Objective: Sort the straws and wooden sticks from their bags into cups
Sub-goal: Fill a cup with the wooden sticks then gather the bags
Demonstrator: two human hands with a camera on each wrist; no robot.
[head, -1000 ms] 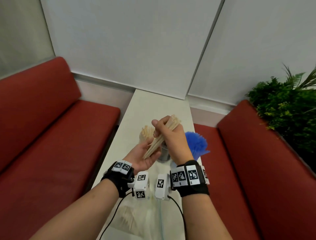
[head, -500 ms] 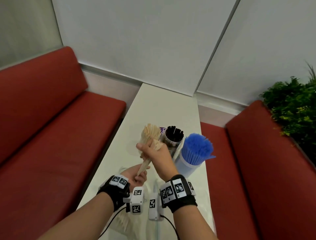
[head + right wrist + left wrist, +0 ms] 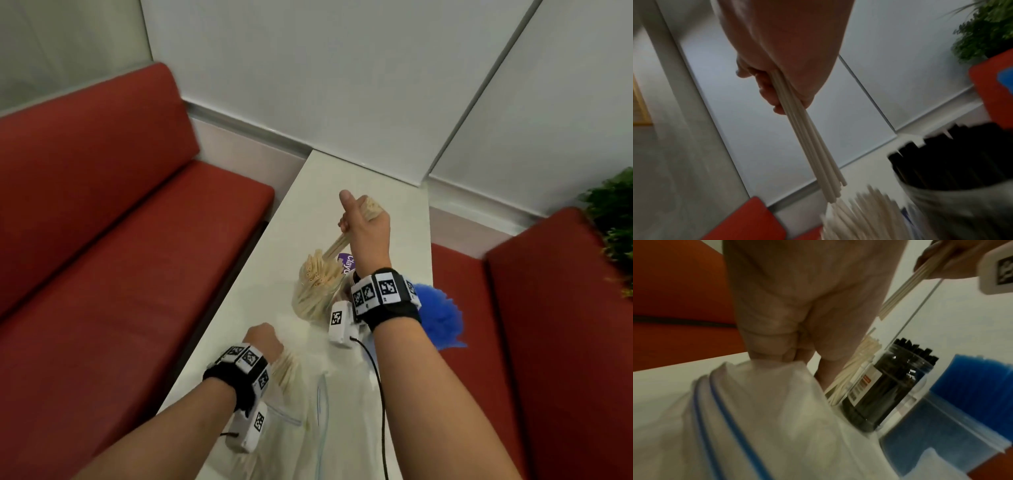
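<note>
My right hand [image 3: 356,219] [image 3: 777,94] grips a bundle of cream straws [image 3: 812,146] held steeply, lower ends just above a clear cup of cream straws [image 3: 318,284] [image 3: 859,216]. My left hand [image 3: 262,337] [image 3: 781,355] sits low on the table and pinches the top edge of a clear zip bag [image 3: 766,402] [image 3: 308,394]. More cream straws [image 3: 286,370] show in the bag by the left wrist. A jar of black straws [image 3: 890,386] [image 3: 962,162] and a cup of blue straws [image 3: 438,315] [image 3: 972,386] stand to the right.
The narrow white table [image 3: 359,178] runs between two red benches [image 3: 137,240] [image 3: 565,325] toward a white wall. A purple-labelled container [image 3: 346,262] stands behind the cream cup. A green plant [image 3: 613,212] is at the far right. A cable [image 3: 378,394] trails from the right wrist.
My right hand has lifted the cream bundle up over the cream cup. My left hand has dropped away from the bundle to the table and taken hold of the bag's top.
</note>
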